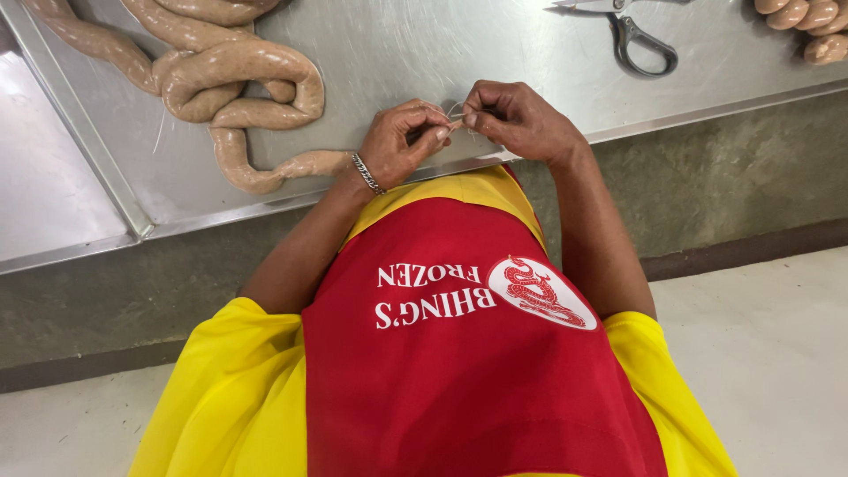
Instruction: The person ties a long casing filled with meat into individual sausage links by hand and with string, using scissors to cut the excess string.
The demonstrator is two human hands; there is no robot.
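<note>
- Steel table [495, 44]: the landmark; its near edge runs just beyond the person's red apron [468, 371] and yellow shirt [221, 397].
- Left hand [399, 141]: at the table's near edge, wrist bent and crossed by a metal bracelet [367, 173], fingers curled in; thumb and forefinger are pinched on a thin pale string [455, 116].
- Right hand [517, 119]: also at the near edge, just beside the left hand, knuckles up and forearm running back toward the body; fingers folded, tips pinched on the same string.
- String: stretched short between the two sets of fingertips, over the table's near edge; too fine to tell how it is looped.
- Sausage coil [230, 84]: a long pale length lying in loops on the table, beyond and to the left of the left hand; its near end reaches to the left wrist.
- Scissors [632, 35]: flat on the table, well beyond the right hand.
- Sausage links [808, 22]: at the table's far right corner of the view.
</note>
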